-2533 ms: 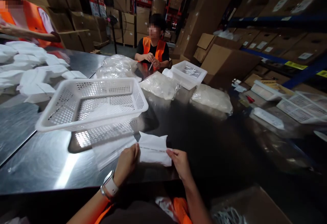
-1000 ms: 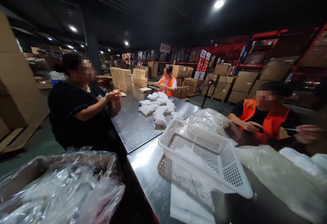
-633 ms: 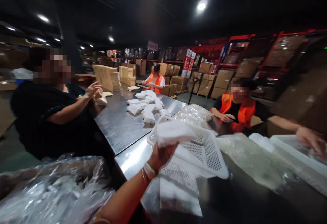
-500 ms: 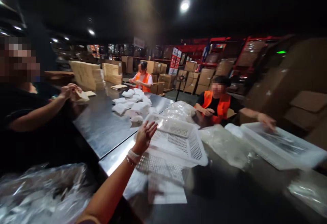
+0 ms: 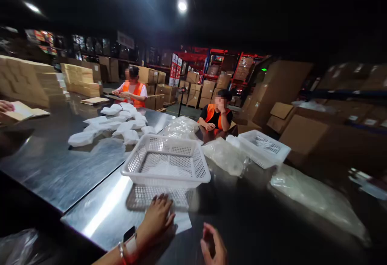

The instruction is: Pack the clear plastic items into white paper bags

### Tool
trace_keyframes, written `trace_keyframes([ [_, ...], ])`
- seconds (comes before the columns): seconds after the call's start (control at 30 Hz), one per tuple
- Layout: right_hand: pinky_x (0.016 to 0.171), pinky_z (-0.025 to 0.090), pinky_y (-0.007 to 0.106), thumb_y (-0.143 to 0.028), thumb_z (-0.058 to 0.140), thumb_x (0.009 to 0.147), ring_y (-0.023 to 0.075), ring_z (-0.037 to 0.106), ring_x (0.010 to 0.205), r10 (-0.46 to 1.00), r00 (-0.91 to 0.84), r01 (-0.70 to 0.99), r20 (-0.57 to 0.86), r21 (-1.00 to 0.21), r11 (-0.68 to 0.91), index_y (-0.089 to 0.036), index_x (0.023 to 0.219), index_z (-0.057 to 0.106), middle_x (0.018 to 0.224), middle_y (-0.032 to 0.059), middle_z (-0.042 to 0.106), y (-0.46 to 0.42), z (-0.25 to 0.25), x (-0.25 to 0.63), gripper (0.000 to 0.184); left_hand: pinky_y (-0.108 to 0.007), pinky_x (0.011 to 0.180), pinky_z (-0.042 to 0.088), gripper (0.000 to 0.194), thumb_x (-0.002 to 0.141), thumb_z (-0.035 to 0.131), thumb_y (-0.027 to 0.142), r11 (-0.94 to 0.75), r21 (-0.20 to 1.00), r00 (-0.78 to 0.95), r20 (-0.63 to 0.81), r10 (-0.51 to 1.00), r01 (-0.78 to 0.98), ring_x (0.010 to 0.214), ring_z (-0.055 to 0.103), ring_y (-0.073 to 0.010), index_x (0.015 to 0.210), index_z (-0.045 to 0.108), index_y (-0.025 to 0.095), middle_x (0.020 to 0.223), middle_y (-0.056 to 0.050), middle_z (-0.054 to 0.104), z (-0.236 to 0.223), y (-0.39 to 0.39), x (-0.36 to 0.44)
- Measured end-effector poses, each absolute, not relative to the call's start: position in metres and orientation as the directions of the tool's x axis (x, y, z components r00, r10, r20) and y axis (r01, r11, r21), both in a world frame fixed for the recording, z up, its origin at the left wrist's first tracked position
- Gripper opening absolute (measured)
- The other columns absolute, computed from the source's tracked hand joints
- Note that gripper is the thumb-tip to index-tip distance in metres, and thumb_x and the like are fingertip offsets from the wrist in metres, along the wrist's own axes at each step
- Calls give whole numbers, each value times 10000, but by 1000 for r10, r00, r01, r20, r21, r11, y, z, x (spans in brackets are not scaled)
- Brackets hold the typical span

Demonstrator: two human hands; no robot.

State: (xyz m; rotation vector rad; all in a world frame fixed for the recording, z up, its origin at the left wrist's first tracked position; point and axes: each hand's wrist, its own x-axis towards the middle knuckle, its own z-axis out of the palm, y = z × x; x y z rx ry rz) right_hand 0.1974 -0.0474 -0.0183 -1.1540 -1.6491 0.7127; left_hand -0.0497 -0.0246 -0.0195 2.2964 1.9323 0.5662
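Dimness surrounds us — a ceiling lamp (image 5: 182,5) flares brightest, white glare streaks the metal table (image 5: 107,206) — and we find the far-right cartons (image 5: 356,113) and near-left plastic (image 5: 19,247) softly blurred.

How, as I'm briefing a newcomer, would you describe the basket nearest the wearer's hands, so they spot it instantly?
On the metal table, find the wearer's left hand, palm down over a white sheet. Just beyond it stands a white perforated basket. A second white basket sits farther back to the right; this one is nearer and looks larger.
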Motion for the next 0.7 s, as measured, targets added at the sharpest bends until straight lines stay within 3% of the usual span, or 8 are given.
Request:
trace_keyframes([
  [0.1, 1075, 447, 568, -343, 636, 865, 378, 545, 1286, 744, -148, 622, 652, -524, 582, -220, 1289, 637, 1346, 153, 617, 5, -2, 184, 441, -624, 1184, 285, 660, 900, 567, 494, -135, 248, 114, 99, 989, 959, 1466, 332, -415, 1478, 495, 185, 1558, -210, 395, -20, -26, -48],
  [0.17, 1139, 318, 640, -205, 677, 819, 402, 436, 1385, 682, -283, 748, 675, -289, 597, -239, 1357, 588, 1453, 144, 540, 42, 17, 170, 547, -651, 1183, 240, 703, 899, 543, 540, -117, 237, 110, 45, 993, 964, 1487, 269, -432, 1503, 451, 192, 1586, -223, 328, -16, -28, -46],
  [0.2, 1140, 298, 646, -141, 702, 783, 402, 462, 1363, 680, -330, 772, 654, -227, 593, -242, 1329, 607, 1426, 135, 569, 59, 26, 163, 563, -655, 1185, 218, 703, 904, 526, 542, -111, 233, 107, 27, 994, 966, 1493, 248, -433, 1508, 440, 193, 1592, -226, 309, -15, -28, -45],
  [0.3, 1083, 393, 527, 7, 666, 740, 293, 687, 997, 672, -376, 775, 638, -180, 605, -219, 977, 735, 986, 64, 766, 94, 45, 142, 334, -648, 1190, 189, 689, 910, 504, 496, -91, 219, 97, -19, 995, 971, 1501, 221, -429, 1516, 418, 180, 1599, -237, 282, -11, -28, -42],
  [0.37, 1015, 436, 450, 31, 619, 769, 234, 687, 806, 653, -361, 772, 666, -179, 610, -208, 822, 727, 774, 25, 749, 105, 51, 133, 268, -637, 1195, 184, 682, 909, 504, 480, -75, 224, 79, -8, 997, 972, 1503, 219, -423, 1514, 422, 175, 1599, -240, 278, -13, -26, -43],
  [0.57, 981, 398, 429, -73, 496, 941, 241, 643, 851, 546, -235, 783, 804, -176, 596, -205, 937, 724, 837, 47, 731, 97, 79, 132, 264, -652, 1177, 234, 630, 911, 550, 483, -66, 224, 41, 113, 993, 972, 1477, 293, -428, 1477, 493, 211, 1571, -214, 364, -35, -11, -49],
  [0.7, 996, 372, 431, -81, 502, 950, 244, 615, 833, 448, -156, 811, 880, -145, 567, -179, 979, 706, 838, 67, 715, 78, 110, 148, 229, -648, 1173, 263, 578, 932, 543, 409, -40, 190, 8, 165, 986, 981, 1459, 338, -427, 1467, 511, 193, 1553, -217, 406, -33, 4, -50],
])
